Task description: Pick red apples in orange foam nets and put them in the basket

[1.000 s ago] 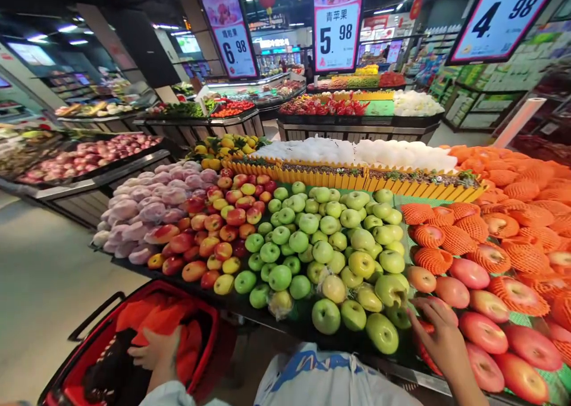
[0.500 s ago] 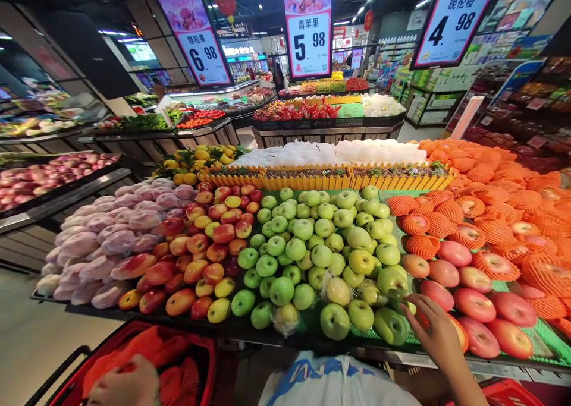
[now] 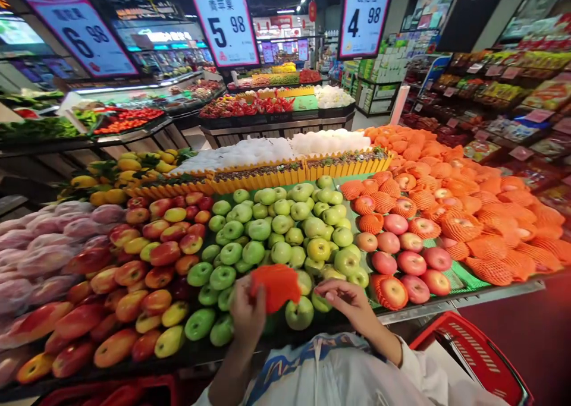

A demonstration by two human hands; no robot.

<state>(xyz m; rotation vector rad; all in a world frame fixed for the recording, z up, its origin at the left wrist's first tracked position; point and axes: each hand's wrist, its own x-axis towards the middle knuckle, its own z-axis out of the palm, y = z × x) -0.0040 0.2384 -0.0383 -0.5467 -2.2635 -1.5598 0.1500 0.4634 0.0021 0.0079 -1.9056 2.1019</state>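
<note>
Left hand (image 3: 246,311), which was down in the red basket a second ago, now has fingers clamped on an orange foam net sleeve (image 3: 275,285) above the near green apples (image 3: 267,239), right hand (image 3: 345,298) just beside, fingers loosely curled, empty.

There was a single view, taken from the person's head. It looked forward and down across the sloping fruit stand (image 3: 464,287), close enough that the left hand (image 3: 244,311) and right hand (image 3: 350,302) sat low in the middle, just above the person's own chest. The green apples (image 3: 276,239) lay straight ahead and near. Farther off, the view took in the hanging price signs (image 3: 225,19) and the aisles behind them. Its edges were bent by the wide lens.
</note>
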